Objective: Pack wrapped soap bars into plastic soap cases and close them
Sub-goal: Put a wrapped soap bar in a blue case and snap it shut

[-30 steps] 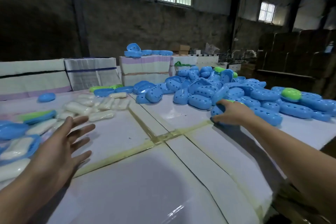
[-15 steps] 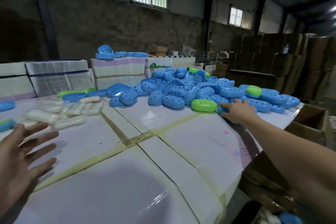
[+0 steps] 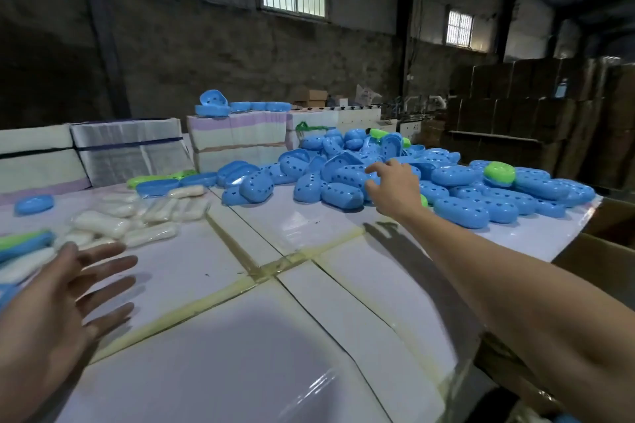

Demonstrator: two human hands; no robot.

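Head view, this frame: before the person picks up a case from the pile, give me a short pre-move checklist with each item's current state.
1. Right hand at the pile of blue cases: ok, fingers spread over it.
2. Right hand holding nothing: cannot tell for sure; no case looks gripped, but the palm side is hidden.
3. Left hand free: ok, fingers straight and spread, holding nothing, above the white table.
4. Wrapped soap bars available: ok, a loose group lies just beyond the left hand.
5. Bare table space for packing: ok, between the hands.
6. Chosen case empty and intact: cannot tell.
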